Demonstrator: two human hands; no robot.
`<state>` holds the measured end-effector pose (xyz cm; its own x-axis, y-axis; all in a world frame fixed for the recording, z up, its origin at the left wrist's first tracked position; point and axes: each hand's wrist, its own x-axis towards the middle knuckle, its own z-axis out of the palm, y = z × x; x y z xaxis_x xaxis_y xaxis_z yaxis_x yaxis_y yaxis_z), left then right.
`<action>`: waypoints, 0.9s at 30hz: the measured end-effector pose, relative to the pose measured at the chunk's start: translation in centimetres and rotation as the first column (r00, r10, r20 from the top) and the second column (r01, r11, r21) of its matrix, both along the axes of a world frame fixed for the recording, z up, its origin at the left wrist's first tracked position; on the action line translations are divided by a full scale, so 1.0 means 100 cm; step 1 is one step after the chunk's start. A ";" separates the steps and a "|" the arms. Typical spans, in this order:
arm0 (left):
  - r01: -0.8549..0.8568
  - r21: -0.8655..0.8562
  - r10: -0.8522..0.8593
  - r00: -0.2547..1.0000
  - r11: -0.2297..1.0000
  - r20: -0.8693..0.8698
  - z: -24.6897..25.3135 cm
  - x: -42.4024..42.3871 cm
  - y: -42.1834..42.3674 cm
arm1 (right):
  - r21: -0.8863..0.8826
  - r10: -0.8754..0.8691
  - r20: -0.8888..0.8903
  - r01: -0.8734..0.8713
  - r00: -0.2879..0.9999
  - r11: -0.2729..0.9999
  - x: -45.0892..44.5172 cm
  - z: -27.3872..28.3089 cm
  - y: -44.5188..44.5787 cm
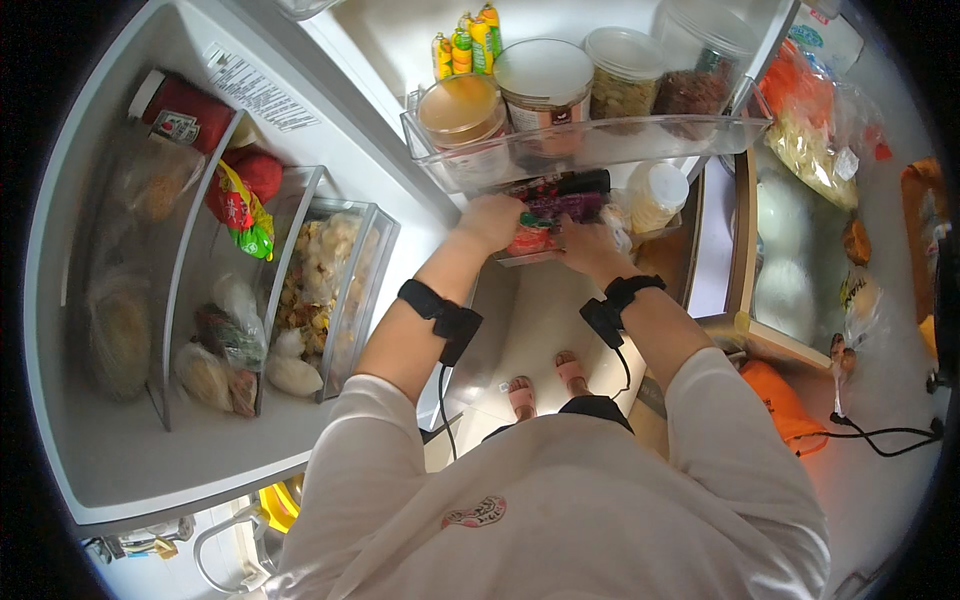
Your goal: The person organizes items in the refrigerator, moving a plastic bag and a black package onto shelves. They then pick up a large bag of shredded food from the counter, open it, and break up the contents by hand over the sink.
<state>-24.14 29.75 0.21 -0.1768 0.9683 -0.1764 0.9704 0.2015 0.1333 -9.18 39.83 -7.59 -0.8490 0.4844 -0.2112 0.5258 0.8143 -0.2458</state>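
Observation:
Both my hands reach into the lower bin (529,260) of an open refrigerator door. My left hand (491,223) is curled at the bin's left end, its fingertips beside a red packet (531,241) with a green part. On the packet's other side, my right hand (594,246) has its fingers bent down against it. Whether either hand grips the packet cannot be told, as the fingertips are partly hidden. Just behind lie a purple package (571,205) and a dark cylindrical item (589,182). A white-capped jar (658,196) stands right of my right hand.
Above my hands, a clear door shelf (600,142) holds several tubs and jars, with yellow-wrapped sticks (469,45) behind. Another open door (247,450) at left carries a red bottle (184,112) and bagged food. At right are a wood-edged drawer (742,225) and an orange bag (776,397).

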 end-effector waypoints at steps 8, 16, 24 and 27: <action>-0.224 -0.062 0.227 0.973 0.973 0.039 0.010 -0.016 -0.026 | -0.098 0.007 0.031 -0.004 0.999 0.995 0.003 0.013 -0.008; -0.187 0.335 0.104 0.962 0.923 0.252 0.018 -0.020 -0.068 | -0.018 0.127 -0.461 -0.153 0.878 0.988 0.035 0.013 -0.026; -0.506 0.219 0.302 0.752 0.834 0.586 -0.001 0.011 -0.132 | 0.006 0.083 -0.615 -0.101 0.784 0.995 0.102 0.006 -0.036; -0.480 0.095 0.266 0.629 0.872 0.730 -0.036 0.024 -0.161 | 0.034 0.115 -0.583 -0.118 0.805 0.992 0.099 0.010 -0.017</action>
